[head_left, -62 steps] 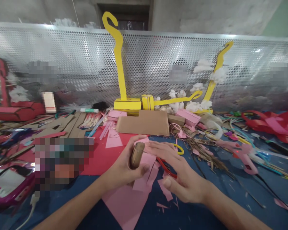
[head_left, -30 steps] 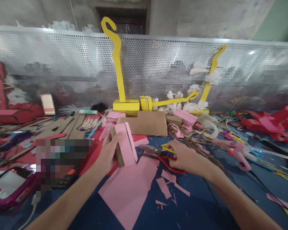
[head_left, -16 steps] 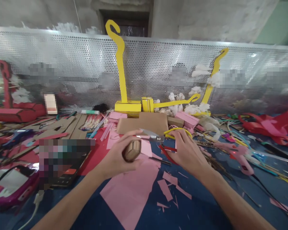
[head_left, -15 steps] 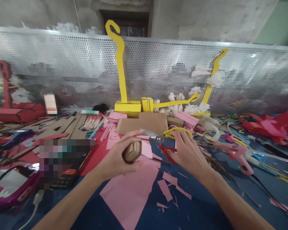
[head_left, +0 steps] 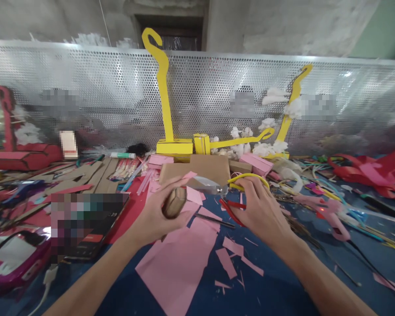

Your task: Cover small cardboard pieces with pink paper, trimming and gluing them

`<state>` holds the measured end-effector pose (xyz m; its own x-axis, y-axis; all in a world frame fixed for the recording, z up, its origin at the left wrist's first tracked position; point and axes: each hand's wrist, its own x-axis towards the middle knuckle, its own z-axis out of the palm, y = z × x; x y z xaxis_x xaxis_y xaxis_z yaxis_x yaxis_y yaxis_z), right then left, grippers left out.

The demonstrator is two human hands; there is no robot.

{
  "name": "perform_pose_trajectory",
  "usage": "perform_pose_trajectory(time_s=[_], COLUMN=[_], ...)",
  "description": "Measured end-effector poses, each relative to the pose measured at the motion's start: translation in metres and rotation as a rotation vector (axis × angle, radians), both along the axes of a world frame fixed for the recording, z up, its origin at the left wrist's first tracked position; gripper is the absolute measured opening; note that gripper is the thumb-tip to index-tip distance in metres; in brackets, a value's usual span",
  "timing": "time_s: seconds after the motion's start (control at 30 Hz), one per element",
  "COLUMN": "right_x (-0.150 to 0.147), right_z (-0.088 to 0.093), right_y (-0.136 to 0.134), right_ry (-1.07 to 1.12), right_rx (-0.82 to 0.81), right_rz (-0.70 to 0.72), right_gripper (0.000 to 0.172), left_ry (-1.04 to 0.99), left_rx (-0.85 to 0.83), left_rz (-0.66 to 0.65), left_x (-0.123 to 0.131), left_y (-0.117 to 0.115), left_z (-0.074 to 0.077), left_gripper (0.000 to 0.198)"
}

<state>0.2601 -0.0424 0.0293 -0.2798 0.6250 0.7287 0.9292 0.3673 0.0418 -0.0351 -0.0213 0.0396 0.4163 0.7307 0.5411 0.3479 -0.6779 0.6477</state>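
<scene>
Cardboard block (head_left: 173, 202), pink-wrapped, gripped in left hand (head_left: 153, 216) | right hand (head_left: 260, 211) grasps scissors (head_left: 213, 186)

A pixelated block (head_left: 82, 221) masks the device (head_left: 118, 208) at lower left, and blurred patches (head_left: 242, 104) blot the perforated screen (head_left: 200, 74). The left hand (head_left: 153, 217) covers all but one end of the cardboard block (head_left: 173, 202). The right hand (head_left: 261, 210) hides part of the scissors (head_left: 210, 184). Both forearms run off the bottom edge.

It was a craft workshop: a desk (head_left: 283, 289) strewn with pink paper offcuts (head_left: 181, 263), cardboard (head_left: 197, 169) at twelve o'clock, a glue gun (head_left: 329, 210) at three, yellow cutouts (head_left: 164, 87) against a perforated metal screen (head_left: 85, 87).
</scene>
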Motion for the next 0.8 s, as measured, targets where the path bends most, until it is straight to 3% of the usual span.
perform_pose_trajectory(time_s=[0.27,0.5,0.67,0.8], right_x=[0.003,0.001,-0.002,-0.001], right_z=[0.002,0.002,-0.002,-0.007], right_y=[0.0,0.001,0.002,0.006], right_ry=[0.074,0.174,0.33,0.309], right_rx=[0.083,0.035,-0.127,-0.214], right_rz=[-0.015,-0.008,-0.046,-0.069], right_gripper=[0.046,0.046,0.047,0.048], left_ry=[-0.263,-0.333,-0.172,-0.04], left_rx=[-0.177,-0.398,-0.334,-0.298], left_rz=[0.196,0.133,0.188,0.268], left_x=[-0.003,0.001,0.005,-0.002], left_y=[0.013,0.013,0.017,0.026], left_z=[-0.008,-0.011,-0.02,-0.024], left_gripper=[0.06,0.064,0.068,0.073])
